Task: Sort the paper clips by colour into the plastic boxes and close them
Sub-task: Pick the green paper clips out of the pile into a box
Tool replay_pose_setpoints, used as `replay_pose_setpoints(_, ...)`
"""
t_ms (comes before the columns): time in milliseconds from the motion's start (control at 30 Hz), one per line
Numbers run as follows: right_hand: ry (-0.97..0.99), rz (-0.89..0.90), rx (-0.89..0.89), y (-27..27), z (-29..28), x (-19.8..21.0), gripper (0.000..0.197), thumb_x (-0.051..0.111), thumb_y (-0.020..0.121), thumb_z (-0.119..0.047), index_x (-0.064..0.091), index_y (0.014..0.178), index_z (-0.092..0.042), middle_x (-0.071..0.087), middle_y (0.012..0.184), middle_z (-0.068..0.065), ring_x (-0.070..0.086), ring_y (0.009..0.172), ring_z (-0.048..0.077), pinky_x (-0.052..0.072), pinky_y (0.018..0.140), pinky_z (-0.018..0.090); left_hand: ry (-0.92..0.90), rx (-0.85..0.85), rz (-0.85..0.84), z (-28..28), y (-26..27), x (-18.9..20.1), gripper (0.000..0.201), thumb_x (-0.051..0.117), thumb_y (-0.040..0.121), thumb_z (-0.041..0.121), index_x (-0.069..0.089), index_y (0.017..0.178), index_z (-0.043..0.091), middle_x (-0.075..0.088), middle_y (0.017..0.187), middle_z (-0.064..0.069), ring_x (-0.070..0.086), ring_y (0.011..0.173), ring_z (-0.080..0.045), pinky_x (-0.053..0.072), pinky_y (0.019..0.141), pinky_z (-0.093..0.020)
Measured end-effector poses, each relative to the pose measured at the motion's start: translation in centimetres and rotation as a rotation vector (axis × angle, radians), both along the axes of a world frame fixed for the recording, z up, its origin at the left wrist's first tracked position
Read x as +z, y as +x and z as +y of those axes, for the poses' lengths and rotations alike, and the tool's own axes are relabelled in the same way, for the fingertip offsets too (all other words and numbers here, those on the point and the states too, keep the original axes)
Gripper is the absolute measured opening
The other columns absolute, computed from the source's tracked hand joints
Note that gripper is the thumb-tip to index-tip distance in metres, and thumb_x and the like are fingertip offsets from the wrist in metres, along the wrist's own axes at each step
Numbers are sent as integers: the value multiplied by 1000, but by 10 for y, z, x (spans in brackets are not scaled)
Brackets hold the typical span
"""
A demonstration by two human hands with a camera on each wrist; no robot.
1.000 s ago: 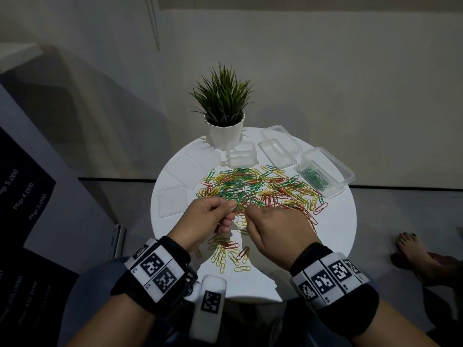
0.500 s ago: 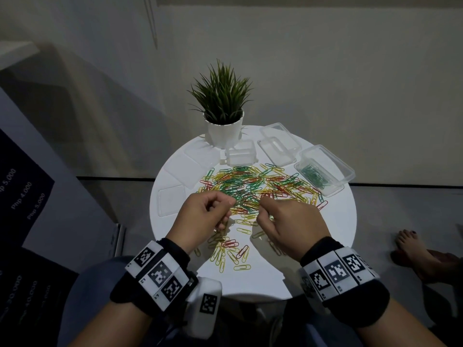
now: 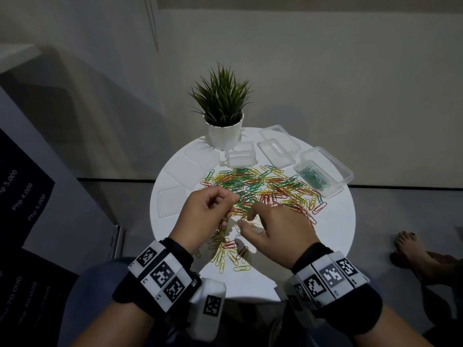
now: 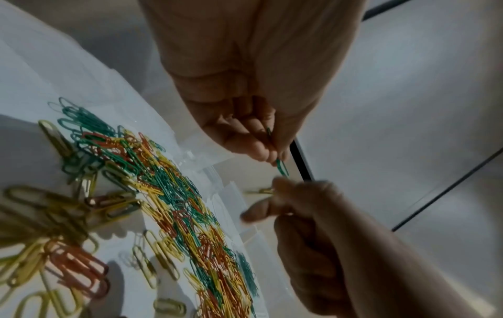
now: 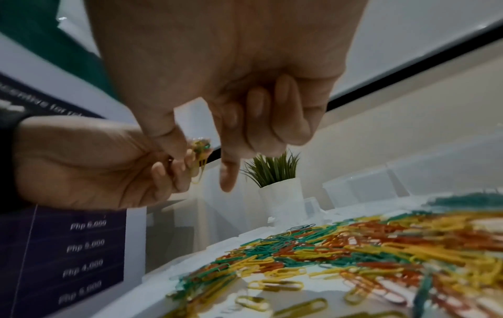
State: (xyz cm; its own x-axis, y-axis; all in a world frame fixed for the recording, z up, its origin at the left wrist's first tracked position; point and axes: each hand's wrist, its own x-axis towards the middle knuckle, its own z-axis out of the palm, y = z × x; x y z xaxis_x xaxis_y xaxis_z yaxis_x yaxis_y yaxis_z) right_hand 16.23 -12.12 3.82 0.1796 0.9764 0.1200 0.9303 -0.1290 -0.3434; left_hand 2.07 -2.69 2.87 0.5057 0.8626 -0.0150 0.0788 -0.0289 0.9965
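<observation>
A pile of green, yellow and red paper clips covers the middle of the round white table. My left hand hovers over the pile's near edge. It pinches a small bunch of clips, and a green clip sticks out of its fingertips. My right hand is close beside it, thumb and forefinger apart, other fingers curled. A blurred yellow clip lies near its fingertips; contact is unclear. An open clear box at the right holds green clips.
An empty open box and a smaller clear box stand behind the pile, next to a potted plant. Flat clear lids lie on the left. Loose yellow and red clips lie near me. A bare foot is on the floor.
My right hand reached a little into the pile, then came back beside the left hand. The left hand has stayed in place with its clips.
</observation>
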Motion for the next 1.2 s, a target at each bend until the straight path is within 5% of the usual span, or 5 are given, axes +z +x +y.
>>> replay_pose_setpoints(200,103,470,48,0,10,1,28,57,93,-35,54,70,-18,42,53,-2,38,51,12,31,53,32,54,-16,15,-4,4,0,13,63,90,12,68,86,0,57,62,-3,53,58,-9,49,53,-25)
replay_pose_setpoints(500,140,967,-100,8,13,-2,22,68,85,-11,59,66,-7,33,38,-12,27,38,2,24,42,11,-26,-230,83,-7,-4,-3,23,54,96,8,69,101,24,65,71,1,62,64,-14,52,55,-24)
replay_pose_setpoints(800,179,890,-119,4,9,-8,30,67,87,-14,54,60,-16,37,39,-12,33,39,3,25,45,13,-170,-293,161,-11,3,-3,20,59,93,10,65,73,7,67,67,-3,60,55,-8,49,52,-21)
replay_pose_setpoints(933,146,498,-64,12,7,-11,33,67,86,-32,47,62,-22,39,48,-6,36,48,9,29,50,25,211,-286,389,-5,-4,2,24,62,92,23,66,70,14,70,68,1,64,60,-10,50,60,-24)
replay_pose_setpoints(1200,20,419,29,18,5,-10,28,52,96,-31,54,74,-14,48,56,-4,41,52,8,30,53,27,556,-214,597,4,-12,5,18,59,92,37,71,84,27,64,83,12,57,73,-5,48,67,-32)
